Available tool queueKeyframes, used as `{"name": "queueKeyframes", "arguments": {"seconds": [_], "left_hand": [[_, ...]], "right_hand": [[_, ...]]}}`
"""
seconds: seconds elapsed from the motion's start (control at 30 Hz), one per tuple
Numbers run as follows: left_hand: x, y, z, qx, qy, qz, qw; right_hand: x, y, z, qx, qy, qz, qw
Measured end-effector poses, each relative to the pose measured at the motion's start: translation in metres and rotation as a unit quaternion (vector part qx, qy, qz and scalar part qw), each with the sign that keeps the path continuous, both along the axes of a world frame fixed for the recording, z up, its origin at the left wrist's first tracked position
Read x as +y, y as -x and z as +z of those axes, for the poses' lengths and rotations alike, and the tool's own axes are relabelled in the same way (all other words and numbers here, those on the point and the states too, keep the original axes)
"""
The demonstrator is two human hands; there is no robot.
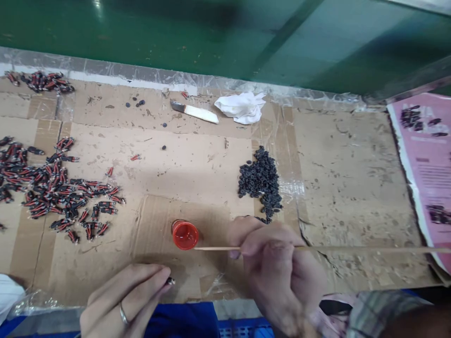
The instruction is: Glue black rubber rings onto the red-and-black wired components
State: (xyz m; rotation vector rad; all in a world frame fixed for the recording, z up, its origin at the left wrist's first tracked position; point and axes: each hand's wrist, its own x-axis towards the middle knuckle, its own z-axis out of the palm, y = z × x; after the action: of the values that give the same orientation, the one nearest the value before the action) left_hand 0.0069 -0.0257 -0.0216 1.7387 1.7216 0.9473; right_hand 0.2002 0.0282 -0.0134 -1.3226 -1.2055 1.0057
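My right hand (pixel 278 263) is closed around a thin wooden stick (pixel 218 249), whose pointed left end lies close to the rim of a small red cup (pixel 185 235). Some liquid appears to glisten inside the cup. Between the thumb and fingertips of my left hand (pixel 130 295), which wears a ring, is a small dark part (pixel 170 281) with a pale end; the fingers cover most of it. Just beyond my right hand lies a heap of small black discs (pixel 260 180).
Small black parts with red wires (pixel 52 183) are spread over the cardboard at left, with another pile (pixel 47 82) behind. A white-handled knife (pixel 197 112) and crumpled tissue (pixel 241 107) lie at the back. A pink sheet (pixel 430 164) holding dark pieces is at right. A green wall (pixel 158 37) stands behind.
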Motion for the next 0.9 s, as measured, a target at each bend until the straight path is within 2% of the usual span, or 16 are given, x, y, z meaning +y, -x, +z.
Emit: {"name": "queueKeyframes", "arguments": {"seconds": [0.17, 0.37, 0.67, 0.9], "left_hand": [[0.004, -0.012, -0.005, 0.056, -0.002, -0.048, 0.997], [0.004, -0.018, -0.009, 0.033, 0.007, -0.065, 0.997], [0.004, -0.022, -0.005, 0.017, 0.007, -0.055, 0.998], [0.000, -0.021, -0.007, 0.032, 0.014, -0.041, 0.999]], "right_hand": [[-0.017, 0.006, -0.007, 0.098, 0.062, -0.031, 0.993], [-0.039, 0.007, -0.026, 0.073, 0.091, -0.037, 0.992], [-0.039, 0.007, -0.026, 0.110, 0.091, -0.017, 0.990], [-0.040, 0.004, -0.028, 0.086, 0.094, 0.036, 0.991]]}}
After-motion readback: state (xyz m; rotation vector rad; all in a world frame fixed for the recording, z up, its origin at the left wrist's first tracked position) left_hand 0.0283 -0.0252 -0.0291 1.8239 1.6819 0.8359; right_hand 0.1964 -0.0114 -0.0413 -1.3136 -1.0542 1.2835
